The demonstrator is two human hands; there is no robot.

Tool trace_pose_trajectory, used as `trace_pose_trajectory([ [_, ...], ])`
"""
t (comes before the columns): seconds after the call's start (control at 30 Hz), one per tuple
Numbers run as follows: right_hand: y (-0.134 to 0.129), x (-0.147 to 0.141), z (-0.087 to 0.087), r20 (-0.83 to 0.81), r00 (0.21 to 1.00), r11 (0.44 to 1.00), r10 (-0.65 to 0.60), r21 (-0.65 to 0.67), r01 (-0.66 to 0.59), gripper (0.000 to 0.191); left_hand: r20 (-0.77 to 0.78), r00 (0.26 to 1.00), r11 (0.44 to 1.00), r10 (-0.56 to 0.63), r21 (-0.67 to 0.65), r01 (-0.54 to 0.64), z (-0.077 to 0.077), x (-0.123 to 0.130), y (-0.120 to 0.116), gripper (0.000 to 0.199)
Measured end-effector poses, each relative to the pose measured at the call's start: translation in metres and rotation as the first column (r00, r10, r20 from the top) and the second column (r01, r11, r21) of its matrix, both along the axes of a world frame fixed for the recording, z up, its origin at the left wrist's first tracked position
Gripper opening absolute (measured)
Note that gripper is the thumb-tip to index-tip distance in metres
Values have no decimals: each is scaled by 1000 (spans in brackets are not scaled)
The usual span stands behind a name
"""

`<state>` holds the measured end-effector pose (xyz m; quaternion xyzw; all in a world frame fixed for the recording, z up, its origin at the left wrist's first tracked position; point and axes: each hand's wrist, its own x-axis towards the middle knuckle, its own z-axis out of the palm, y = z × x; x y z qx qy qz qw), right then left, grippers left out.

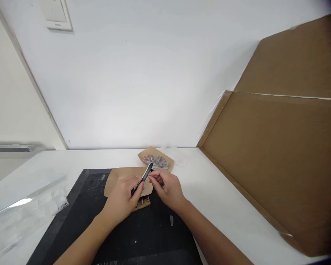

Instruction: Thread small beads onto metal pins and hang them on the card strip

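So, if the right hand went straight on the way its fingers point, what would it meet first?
Most likely the dark, slim tool held in the left hand. The right hand has its fingertips very near it, perhaps touching; depth is unclear.

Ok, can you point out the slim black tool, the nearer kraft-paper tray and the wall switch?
Slim black tool (147, 172), head view: upper part of its body.
Nearer kraft-paper tray (113, 181), head view: bare left side.
Wall switch (56, 13), head view: front of its plate.
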<state>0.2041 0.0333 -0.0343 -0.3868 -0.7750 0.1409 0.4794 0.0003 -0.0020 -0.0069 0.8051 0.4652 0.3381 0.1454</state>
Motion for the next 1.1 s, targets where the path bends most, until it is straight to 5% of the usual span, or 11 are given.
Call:
trace_pose_trajectory([
  [0.43,0,0,-3,23,999,999,-25,-21,25,11,-88,996,994,4,110,6,-6,-1,1,29],
  [1.1,-5,-2,0,43,996,995,-76,-67,78,14,-123,992,994,30,108,-16,-8,0,-2,26],
])
